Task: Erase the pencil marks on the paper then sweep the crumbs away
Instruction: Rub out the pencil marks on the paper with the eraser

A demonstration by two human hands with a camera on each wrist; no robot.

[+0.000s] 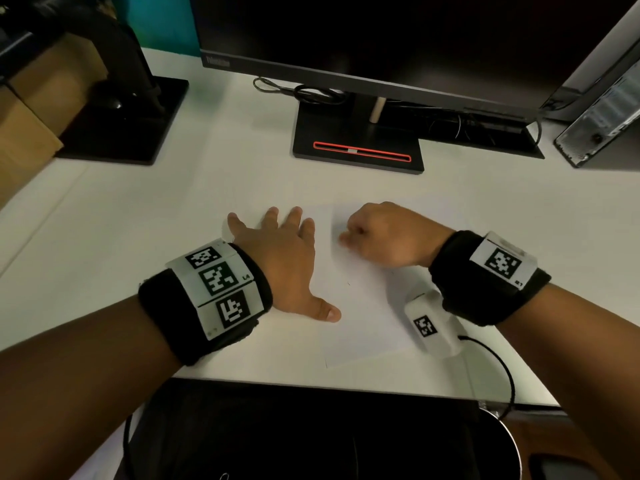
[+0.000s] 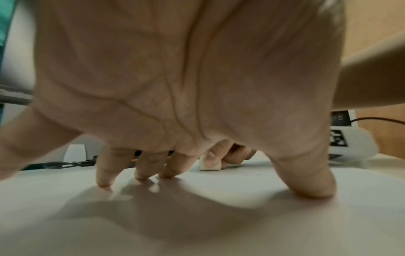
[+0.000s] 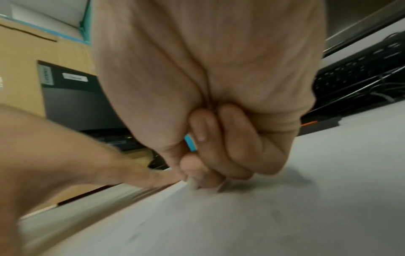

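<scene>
A white sheet of paper (image 1: 360, 306) lies on the white desk (image 1: 138, 220). My left hand (image 1: 277, 258) rests flat on the sheet's left part, fingers spread and fingertips (image 2: 105, 181) pressing down. My right hand (image 1: 377, 233) is curled near the sheet's far right part and pinches a small white eraser (image 2: 210, 166) against the paper. The right wrist view shows the eraser's white tip (image 3: 194, 184) on the sheet and a blue band (image 3: 190, 143) between the fingers. Faint grey pencil marks (image 3: 278, 214) show on the paper close to my right hand (image 3: 219, 86).
A monitor on a black stand (image 1: 358, 140) is straight behind the paper, with cables (image 1: 311, 91) behind its base. A second black stand (image 1: 121, 123) and a cardboard box (image 1: 24, 133) are at far left. A computer case (image 1: 602, 126) is at far right. The desk's front edge (image 1: 346, 386) is close.
</scene>
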